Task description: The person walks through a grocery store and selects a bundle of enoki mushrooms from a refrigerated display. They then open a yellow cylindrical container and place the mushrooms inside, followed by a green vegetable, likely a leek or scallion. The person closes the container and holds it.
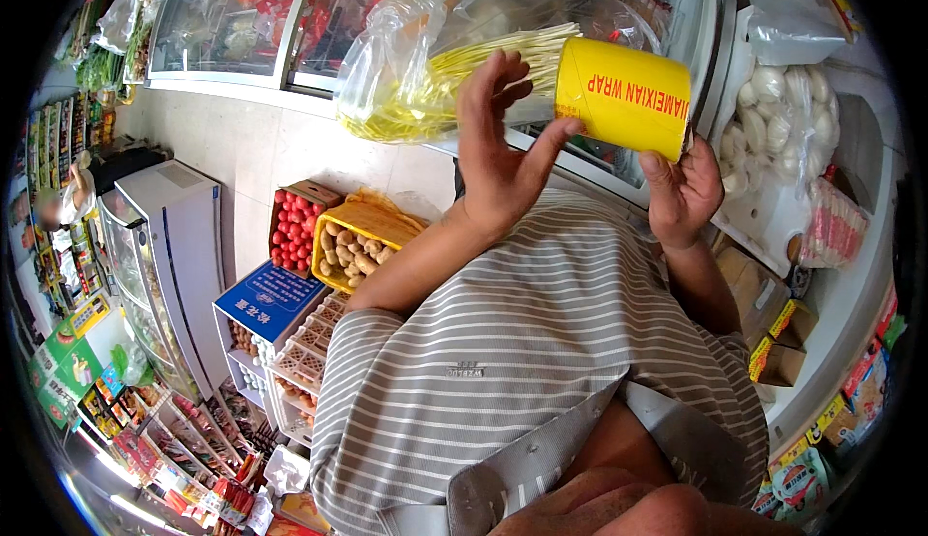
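A yellow cardboard cylinder [623, 97] with red lettering, including the word "WRAP", is held up in front of the chest. My right hand [685, 191] grips its lower right end between thumb and fingers. At its left end, my left hand [500, 152] is raised with fingers apart; its thumb tip is at the rim, and whether it touches cannot be told. Beyond the hands, a large clear plastic bag [391, 50] of long pale yellow-green stalks [507, 57], like garlic chives, lies on a glass-topped freezer [290, 79]. The cylinder hides part of the bag.
Crates of tomatoes [293, 224] and potatoes [348, 253], a blue box [272, 300] and egg trays [312, 340] stand left. Bagged white buns [783, 108] lie right. Further left are a glass-door refrigerator [174, 224] and another person [76, 195] by shelves.
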